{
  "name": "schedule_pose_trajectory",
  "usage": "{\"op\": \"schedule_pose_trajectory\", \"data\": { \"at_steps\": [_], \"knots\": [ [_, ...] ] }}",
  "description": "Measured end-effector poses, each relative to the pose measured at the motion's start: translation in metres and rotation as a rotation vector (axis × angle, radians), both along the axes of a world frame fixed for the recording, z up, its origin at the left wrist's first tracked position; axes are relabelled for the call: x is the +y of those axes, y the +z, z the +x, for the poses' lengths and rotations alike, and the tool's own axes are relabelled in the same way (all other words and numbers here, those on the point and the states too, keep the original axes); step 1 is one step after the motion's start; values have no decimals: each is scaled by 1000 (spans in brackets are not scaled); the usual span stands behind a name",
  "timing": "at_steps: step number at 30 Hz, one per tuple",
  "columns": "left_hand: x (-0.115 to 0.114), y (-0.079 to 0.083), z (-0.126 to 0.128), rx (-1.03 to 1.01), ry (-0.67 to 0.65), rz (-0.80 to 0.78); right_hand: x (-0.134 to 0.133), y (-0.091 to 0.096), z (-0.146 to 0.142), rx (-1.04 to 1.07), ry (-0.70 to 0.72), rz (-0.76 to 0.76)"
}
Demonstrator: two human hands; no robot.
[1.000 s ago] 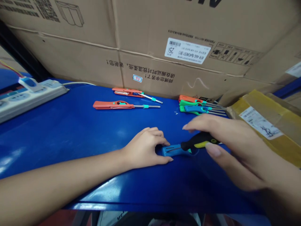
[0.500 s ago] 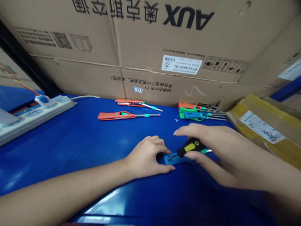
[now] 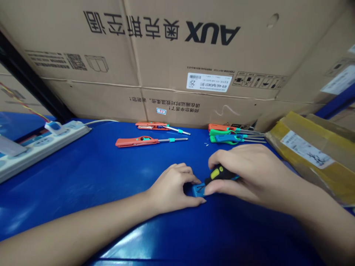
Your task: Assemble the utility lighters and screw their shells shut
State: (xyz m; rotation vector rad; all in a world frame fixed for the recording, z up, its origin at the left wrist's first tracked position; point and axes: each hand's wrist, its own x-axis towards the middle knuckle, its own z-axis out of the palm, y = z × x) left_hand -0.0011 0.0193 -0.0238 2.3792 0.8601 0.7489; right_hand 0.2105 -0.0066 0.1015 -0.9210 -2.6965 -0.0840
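On the blue tabletop lies a blue long-nosed lighter [image 3: 198,190], its far part covered by my right hand. My left hand [image 3: 174,188] grips the near end of this lighter between thumb and fingers. A black screwdriver with yellow patches [image 3: 217,173] is in my right hand [image 3: 249,173], thumb and fingers closed round its handle. The screwdriver's tip points down at the lighter's body; whether it sits on a screw is too small to tell.
Two orange lighters [image 3: 137,141] lie beyond my hands. Several orange, green and blue lighters [image 3: 229,138] are piled further right. A power strip [image 3: 47,142] stands at left, a taped carton [image 3: 310,147] at right. A large cardboard box [image 3: 161,74] walls off the back.
My right hand has closed further round the screwdriver handle and shifted slightly left, covering more of the lighter. My left hand keeps its place. The view has tilted a little upward.
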Motion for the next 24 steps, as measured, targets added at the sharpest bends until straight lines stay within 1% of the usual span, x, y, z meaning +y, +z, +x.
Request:
{"op": "schedule_pose_trajectory", "data": {
  "at_steps": [2, 4, 6, 7, 11, 12, 14, 16, 18, 19, 22, 23, 24],
  "knots": [
    [0, 0, 0, -3, -1, 2, -2, 2, 0, 18, 48, -28],
    [0, 1, -1, -9, -1, 1, -4, 5, 0, 34, 129, -107],
    [0, 1, -1, -10, -7, 0, -5, 5, 0, 39, 156, -134],
    [0, 1, -1, -9, -9, 0, -5, 4, 1, 33, 146, -107],
    [1, 0, -1, -2, -13, 4, 1, -5, 2, -8, 57, 109],
    [1, 0, -1, -1, -11, 5, 2, -6, 2, -7, 43, 136],
    [1, 0, -1, -3, -7, 7, 1, -3, 1, 4, 49, 95],
    [0, 0, -1, -6, -7, 9, -1, 2, 0, -5, 100, -33],
    [0, 1, 0, -8, -13, 9, -2, 6, -2, -40, 125, -97],
    [0, 2, 0, -6, -17, 8, -2, 6, -4, -56, 116, -78],
    [1, 3, 0, -2, -18, 5, 0, 7, -8, -71, 22, 42],
    [1, 3, 0, -1, -15, 2, 1, 7, -8, -65, 0, 54],
    [1, 3, 0, 2, -12, 1, 2, 8, -9, -58, 0, 36]
  ]
}}
